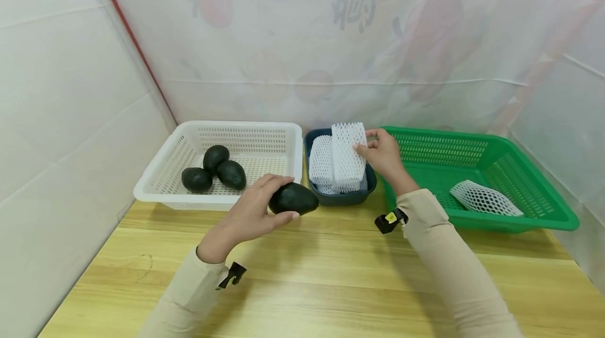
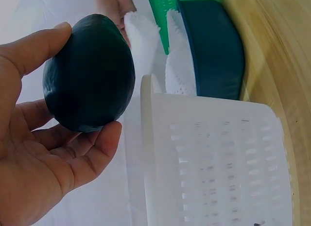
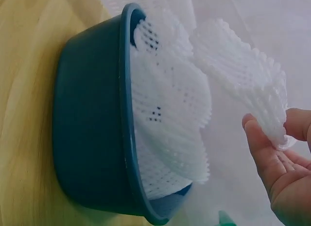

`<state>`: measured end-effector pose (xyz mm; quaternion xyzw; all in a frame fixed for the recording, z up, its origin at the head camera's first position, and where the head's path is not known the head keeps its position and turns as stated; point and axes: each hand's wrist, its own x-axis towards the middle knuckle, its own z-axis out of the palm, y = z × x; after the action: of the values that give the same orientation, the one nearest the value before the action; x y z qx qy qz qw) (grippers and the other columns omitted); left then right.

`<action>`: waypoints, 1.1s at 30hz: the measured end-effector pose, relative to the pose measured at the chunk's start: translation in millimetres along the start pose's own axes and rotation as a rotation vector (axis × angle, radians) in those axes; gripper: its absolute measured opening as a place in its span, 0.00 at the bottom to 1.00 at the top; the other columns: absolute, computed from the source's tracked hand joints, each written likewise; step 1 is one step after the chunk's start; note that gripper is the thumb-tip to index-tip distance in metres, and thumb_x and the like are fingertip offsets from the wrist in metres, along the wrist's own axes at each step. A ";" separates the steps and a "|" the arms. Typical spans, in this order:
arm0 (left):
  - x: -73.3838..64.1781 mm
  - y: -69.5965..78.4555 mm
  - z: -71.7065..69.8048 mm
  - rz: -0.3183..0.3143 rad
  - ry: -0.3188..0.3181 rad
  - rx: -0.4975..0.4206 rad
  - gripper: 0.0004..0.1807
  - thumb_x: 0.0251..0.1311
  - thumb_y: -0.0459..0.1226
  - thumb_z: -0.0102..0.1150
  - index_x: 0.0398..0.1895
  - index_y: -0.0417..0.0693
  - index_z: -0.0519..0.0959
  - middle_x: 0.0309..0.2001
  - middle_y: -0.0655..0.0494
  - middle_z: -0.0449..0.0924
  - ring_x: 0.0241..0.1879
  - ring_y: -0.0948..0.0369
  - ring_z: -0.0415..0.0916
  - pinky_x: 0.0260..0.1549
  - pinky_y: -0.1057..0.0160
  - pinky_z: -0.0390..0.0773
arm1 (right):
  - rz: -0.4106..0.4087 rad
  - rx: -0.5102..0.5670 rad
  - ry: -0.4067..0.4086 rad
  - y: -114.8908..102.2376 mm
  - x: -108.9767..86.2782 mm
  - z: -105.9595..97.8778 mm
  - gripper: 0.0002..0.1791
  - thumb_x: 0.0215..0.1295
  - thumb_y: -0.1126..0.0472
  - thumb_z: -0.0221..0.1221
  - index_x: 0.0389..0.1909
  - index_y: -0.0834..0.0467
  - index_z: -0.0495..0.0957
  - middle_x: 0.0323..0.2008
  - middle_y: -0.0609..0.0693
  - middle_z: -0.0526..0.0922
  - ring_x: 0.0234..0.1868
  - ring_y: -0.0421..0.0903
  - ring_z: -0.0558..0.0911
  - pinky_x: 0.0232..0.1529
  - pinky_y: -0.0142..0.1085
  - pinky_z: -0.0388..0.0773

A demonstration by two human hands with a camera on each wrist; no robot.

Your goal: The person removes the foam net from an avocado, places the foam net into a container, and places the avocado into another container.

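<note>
My left hand holds a dark green avocado between thumb and fingers, above the table near the front right corner of the white basket. In the left wrist view the avocado sits in the fingertips, its broad side to the camera. With thumb and fingers, my right hand pinches the edge of a white foam net sleeve over the dark blue bin. The right wrist view has this sleeve lifted beside other foam nets heaped in the bin.
Three avocados lie in the white basket at left. At right stands a green basket with one netted sleeve inside. All containers stand on a wooden table, with a pale printed sheet behind them.
</note>
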<state>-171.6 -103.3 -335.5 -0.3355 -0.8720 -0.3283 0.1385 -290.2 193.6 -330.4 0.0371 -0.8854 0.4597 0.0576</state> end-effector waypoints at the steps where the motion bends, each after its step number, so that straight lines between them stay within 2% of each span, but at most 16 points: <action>1: 0.0 -0.3 -0.4 0.004 0.004 0.000 0.34 0.49 0.45 0.70 0.58 0.41 0.71 0.51 0.51 0.72 0.48 0.58 0.70 0.42 0.57 0.73 | 0.014 -0.006 -0.010 0.6 1.9 0.7 0.31 0.63 0.51 0.59 0.62 0.61 0.62 0.41 0.61 0.79 0.36 0.54 0.78 0.35 0.45 0.74; 5: 0.3 -1.4 -2.4 0.016 0.013 -0.008 0.34 0.49 0.45 0.70 0.59 0.42 0.71 0.52 0.50 0.72 0.48 0.57 0.70 0.42 0.58 0.74 | 0.044 -0.068 -0.047 2.5 6.0 1.8 0.36 0.64 0.47 0.56 0.65 0.62 0.57 0.53 0.63 0.73 0.48 0.57 0.76 0.43 0.50 0.73; 9: 0.3 -2.7 -3.5 0.019 0.019 -0.006 0.34 0.49 0.44 0.70 0.59 0.41 0.71 0.51 0.50 0.72 0.48 0.58 0.70 0.42 0.58 0.73 | 0.025 -0.123 -0.083 1.0 4.9 0.8 0.36 0.65 0.49 0.55 0.66 0.64 0.56 0.57 0.66 0.69 0.55 0.60 0.70 0.47 0.54 0.70; 16: 3.0 -3.0 -5.2 0.017 0.018 -0.006 0.33 0.49 0.44 0.69 0.59 0.41 0.71 0.51 0.50 0.72 0.47 0.58 0.70 0.42 0.58 0.73 | 0.005 -0.189 -0.144 -3.0 1.7 -0.5 0.33 0.66 0.49 0.54 0.65 0.63 0.60 0.57 0.66 0.68 0.55 0.61 0.69 0.47 0.54 0.70; 24: 4.5 -6.7 -12.0 0.025 0.055 0.005 0.33 0.47 0.43 0.71 0.57 0.41 0.72 0.50 0.51 0.73 0.47 0.58 0.71 0.43 0.57 0.73 | -0.086 -0.391 -0.204 -21.6 -13.4 -3.4 0.34 0.65 0.52 0.56 0.66 0.65 0.59 0.59 0.65 0.67 0.55 0.63 0.69 0.49 0.57 0.67; 33: 4.6 -15.8 -16.1 -0.012 0.072 0.001 0.34 0.44 0.43 0.73 0.57 0.42 0.72 0.51 0.50 0.73 0.46 0.57 0.72 0.42 0.57 0.74 | -0.140 -0.421 -0.254 -42.3 -27.8 2.6 0.34 0.62 0.54 0.59 0.65 0.64 0.59 0.58 0.64 0.69 0.57 0.62 0.68 0.52 0.56 0.66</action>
<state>-185.3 -120.6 -329.0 -0.3181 -0.8687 -0.3405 0.1680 -257.8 167.5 -301.4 0.1431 -0.9571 0.2515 -0.0158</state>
